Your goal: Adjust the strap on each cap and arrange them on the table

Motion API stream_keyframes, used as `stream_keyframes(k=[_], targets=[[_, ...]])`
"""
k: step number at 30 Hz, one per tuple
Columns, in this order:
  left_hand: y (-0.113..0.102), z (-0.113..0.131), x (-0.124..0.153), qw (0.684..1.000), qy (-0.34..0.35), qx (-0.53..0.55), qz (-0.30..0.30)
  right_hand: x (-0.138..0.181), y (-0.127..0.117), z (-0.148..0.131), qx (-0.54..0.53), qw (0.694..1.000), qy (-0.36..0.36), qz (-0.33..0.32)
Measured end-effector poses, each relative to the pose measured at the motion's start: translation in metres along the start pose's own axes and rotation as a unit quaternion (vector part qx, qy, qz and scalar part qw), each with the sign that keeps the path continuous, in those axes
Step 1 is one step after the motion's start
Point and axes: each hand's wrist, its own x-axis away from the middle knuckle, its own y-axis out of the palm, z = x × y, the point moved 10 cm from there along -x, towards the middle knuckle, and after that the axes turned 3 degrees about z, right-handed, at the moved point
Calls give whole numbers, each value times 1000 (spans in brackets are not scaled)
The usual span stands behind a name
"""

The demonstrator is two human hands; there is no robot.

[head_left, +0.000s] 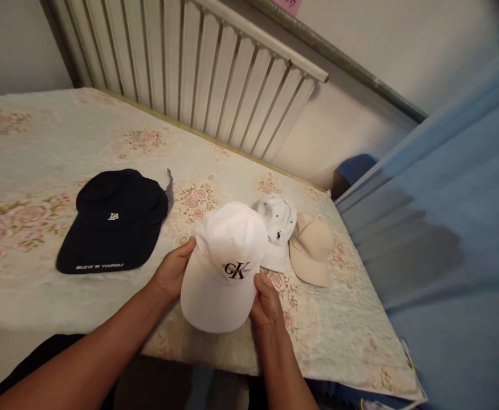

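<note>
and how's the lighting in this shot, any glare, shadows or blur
Head view: the held white cap is brightest, its crown looking washed out; head view: the black cap is dark enough to hide most folds; head view: the blue curtain has a shadowy patch and looks soft, with the picture's top right corner dark.

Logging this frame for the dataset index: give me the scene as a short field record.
held: white cap, dark lettering on its front, brim toward the person
left hand: grips the cap's left side
right hand: grips the right side, by the brim
left of held cap: black cap, "LA" on front, "BELIEVE IN YOURSELF" on brim
right of held cap: pale cap with small dark emblem, partly hidden; then beige cap
surface: floral cloth
background: radiator; blue curtain at right
</note>
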Motion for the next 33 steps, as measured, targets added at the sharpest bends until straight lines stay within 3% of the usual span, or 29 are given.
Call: stream_keyframes(k=[5,14,26,33], targets=[[3,0,-2,1000,-4,-13,-21,0,-2,0,9,1000,-1,2],[-6,-1,-1,999,-18,-1,30,0,0,2,11,1000,0,-11],[3,0,0,1000,2,-23,-15,0,-1,-2,2,1000,-5,-10],[4,-8,1,999,-13,-42,-9,-4,-9,-5,-7,1000,-23,1]])
